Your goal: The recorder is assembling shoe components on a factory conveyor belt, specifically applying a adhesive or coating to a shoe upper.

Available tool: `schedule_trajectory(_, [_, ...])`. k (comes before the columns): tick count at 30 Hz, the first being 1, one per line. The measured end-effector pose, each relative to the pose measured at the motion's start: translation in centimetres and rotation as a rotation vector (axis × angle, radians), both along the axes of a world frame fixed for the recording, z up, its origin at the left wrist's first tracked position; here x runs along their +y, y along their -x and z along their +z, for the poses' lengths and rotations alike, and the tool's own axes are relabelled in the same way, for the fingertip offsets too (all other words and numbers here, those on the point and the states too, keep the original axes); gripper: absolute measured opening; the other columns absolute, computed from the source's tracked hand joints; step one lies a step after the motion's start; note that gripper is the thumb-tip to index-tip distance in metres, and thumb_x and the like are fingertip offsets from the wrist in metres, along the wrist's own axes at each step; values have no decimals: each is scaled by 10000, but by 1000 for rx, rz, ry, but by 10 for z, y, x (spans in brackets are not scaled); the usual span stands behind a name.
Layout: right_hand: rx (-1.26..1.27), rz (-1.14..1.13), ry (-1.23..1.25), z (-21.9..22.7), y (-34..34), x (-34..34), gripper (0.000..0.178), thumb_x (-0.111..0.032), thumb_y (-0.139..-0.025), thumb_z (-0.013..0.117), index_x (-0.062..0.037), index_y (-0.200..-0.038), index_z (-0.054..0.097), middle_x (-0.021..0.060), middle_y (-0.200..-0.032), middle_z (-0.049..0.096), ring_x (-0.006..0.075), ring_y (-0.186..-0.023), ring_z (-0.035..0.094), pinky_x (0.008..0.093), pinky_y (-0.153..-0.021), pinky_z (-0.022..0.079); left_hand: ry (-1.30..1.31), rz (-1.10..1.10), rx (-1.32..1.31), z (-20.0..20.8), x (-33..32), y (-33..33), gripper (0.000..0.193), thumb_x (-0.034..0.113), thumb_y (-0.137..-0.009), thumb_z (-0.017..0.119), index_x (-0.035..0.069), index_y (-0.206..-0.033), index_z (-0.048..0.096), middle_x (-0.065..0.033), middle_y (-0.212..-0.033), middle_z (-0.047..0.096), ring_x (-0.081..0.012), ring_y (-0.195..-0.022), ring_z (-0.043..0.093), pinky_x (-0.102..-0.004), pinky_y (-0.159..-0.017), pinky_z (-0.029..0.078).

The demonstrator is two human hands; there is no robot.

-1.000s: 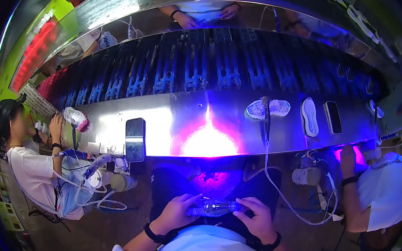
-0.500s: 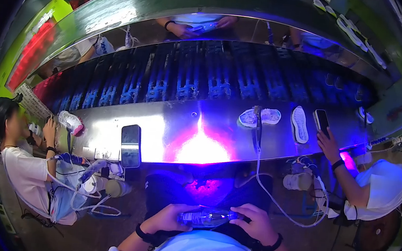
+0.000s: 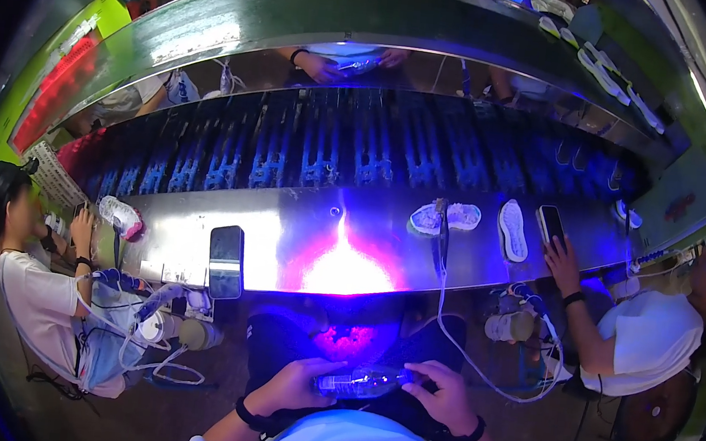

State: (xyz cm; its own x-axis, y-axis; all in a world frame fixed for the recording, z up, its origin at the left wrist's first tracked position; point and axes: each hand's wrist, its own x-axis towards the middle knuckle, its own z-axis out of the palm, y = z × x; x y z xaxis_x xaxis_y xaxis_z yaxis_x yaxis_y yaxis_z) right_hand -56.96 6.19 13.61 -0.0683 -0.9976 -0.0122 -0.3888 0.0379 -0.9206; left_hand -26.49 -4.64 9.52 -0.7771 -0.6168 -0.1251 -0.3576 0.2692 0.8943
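Low over my lap lies a clear plastic bottle (image 3: 359, 383) on its side, tinted blue by the light. My left hand (image 3: 296, 387) is wrapped round one end of it. My right hand (image 3: 443, 396) has its thumb and fingers closed on the narrow neck end; whether a cap is there is hidden by the fingers. Both hands are short of the metal worktop's near edge. On the worktop (image 3: 278, 205) in front of me, a phone (image 3: 226, 261) lies to the left and shoe soles (image 3: 513, 231) lie to the right.
A dark slatted conveyor (image 3: 318, 145) runs beyond the worktop, under a green shelf (image 3: 440, 25). A co-worker (image 3: 39, 301) sits at left, near a white shoe (image 3: 121, 217). Another co-worker (image 3: 644, 334) at right touches a phone (image 3: 553, 225). A pale cable (image 3: 481, 390) hangs beside my right knee.
The whole view has shifted slightly, with worktop items at right appearing further left. Both hands keep their hold on the bottle, nearly in the same place.
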Motion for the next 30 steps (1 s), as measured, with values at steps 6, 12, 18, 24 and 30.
schedule_trajectory(6, [52,17,-143,-12,2,5,410,-185,-865,828,-39,-1221,684,101,-1061,713,198,-864,684,324,-786,554,192,-30,-44,-12,-1,0,770,284,-703,897,112,-1404,628,-167,-1123,713,-371,-999,698,-446,-878,556])
schedule_trajectory(12, [-240,-89,-143,-42,12,11,362,-89,-912,785,-18,-1246,667,87,-1089,718,156,-957,693,303,-865,568,409,76,-19,-19,12,13,760,337,-714,889,131,-1400,633,-154,-1111,714,-365,-983,682,-469,-861,530])
schedule_trajectory(18, [-672,49,-95,-56,-22,-13,748,30,-903,760,-77,-1535,375,96,-1423,536,209,-1297,557,395,-1081,504,-747,372,748,-9,19,62,528,241,-995,660,1,-1439,504,-207,-1408,556,-307,-1252,602,-411,-1011,534])
schedule_trajectory(24, [-525,139,119,-15,-44,-31,644,-304,-1022,656,12,-1520,396,125,-1374,580,258,-1194,621,353,-1005,522,-1121,194,837,12,-7,66,647,207,-938,745,11,-1485,461,-188,-1372,577,-339,-1135,651,-386,-946,555])
schedule_trajectory(30, [-462,-134,320,64,34,-40,840,66,-821,808,-74,-1532,382,88,-1372,580,221,-1288,568,425,-1086,497,118,263,287,43,-3,17,806,156,-818,868,4,-1499,466,-192,-1396,588,-312,-1245,607,-394,-1056,495])
